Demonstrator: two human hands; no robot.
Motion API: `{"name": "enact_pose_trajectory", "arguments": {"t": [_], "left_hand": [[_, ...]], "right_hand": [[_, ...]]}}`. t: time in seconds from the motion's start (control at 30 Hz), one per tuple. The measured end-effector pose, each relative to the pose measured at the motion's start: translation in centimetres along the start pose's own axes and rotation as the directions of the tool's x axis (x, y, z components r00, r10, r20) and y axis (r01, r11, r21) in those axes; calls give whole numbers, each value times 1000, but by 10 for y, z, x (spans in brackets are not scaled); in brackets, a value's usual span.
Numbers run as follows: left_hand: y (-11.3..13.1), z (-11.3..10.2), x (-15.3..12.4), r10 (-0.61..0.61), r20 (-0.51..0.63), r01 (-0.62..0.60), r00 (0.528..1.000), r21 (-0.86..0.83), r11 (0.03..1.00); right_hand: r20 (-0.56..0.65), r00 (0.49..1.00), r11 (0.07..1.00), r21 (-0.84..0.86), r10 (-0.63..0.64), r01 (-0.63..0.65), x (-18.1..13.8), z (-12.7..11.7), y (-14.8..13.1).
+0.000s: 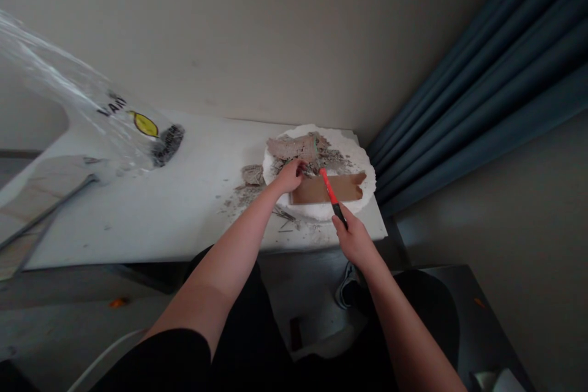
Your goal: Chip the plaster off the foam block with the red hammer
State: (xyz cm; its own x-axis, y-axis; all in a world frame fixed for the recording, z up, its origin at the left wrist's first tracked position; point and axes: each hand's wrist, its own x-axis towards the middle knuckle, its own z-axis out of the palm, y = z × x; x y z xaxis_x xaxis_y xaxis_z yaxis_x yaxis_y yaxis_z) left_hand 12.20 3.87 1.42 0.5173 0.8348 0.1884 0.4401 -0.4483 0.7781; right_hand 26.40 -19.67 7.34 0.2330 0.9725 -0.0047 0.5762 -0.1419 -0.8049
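Pale beige walls and a dark blue pleated curtain (482, 104) close in a white tabletop surface (151, 208) that runs out ahead of both hands. At its far right corner sits a round white foam disc with a ragged edge (365, 162), carrying a flat brown rectangular slab (349, 188) and a heap of grey crumbled rubble (298, 148).

The left hand (288, 176) rests with fingers curled down on the rubble at the slab's near left end, seemingly pinning it, though what lies under the fingers is hidden. The right hand (354, 237) is closed around the black grip of a slim red-and-black tool (331, 195), whose red shaft slants up and away across the slab, its tip close beside the left fingers.

Well off to the left of the left hand lies a crumpled clear plastic bag with black lettering and a yellow mark (138, 125), and grey crumbs (245, 193) are scattered just under the left wrist.

My judgement: a slip of the tool could drive it into the left fingertips, and hard prying may crack the slab or push the disc off the surface's edge.
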Motion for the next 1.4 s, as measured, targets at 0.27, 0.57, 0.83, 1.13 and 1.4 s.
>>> {"name": "enact_pose_trajectory", "arguments": {"t": [0.27,0.57,0.83,1.13,1.4], "left_hand": [[0,-1,-1,-12,-10,12,1000,-55,998],[0,-2,1,-28,-59,24,998,-72,997],[5,-23,-14,-24,-219,85,976,276,957],[22,-21,-60,102,85,-133,991,611,781],[21,-34,-75,-25,-87,69,996,552,831]], "right_hand": [[-12,1000,999,-39,-1,0,1,2,3],[22,1000,998,-55,12,-10,0,-2,6],[-111,994,945,-326,1,-37,38,-39,22],[-122,980,725,-660,157,-198,82,-36,46],[-1,978,699,-699,211,-151,66,-32,31]]}}
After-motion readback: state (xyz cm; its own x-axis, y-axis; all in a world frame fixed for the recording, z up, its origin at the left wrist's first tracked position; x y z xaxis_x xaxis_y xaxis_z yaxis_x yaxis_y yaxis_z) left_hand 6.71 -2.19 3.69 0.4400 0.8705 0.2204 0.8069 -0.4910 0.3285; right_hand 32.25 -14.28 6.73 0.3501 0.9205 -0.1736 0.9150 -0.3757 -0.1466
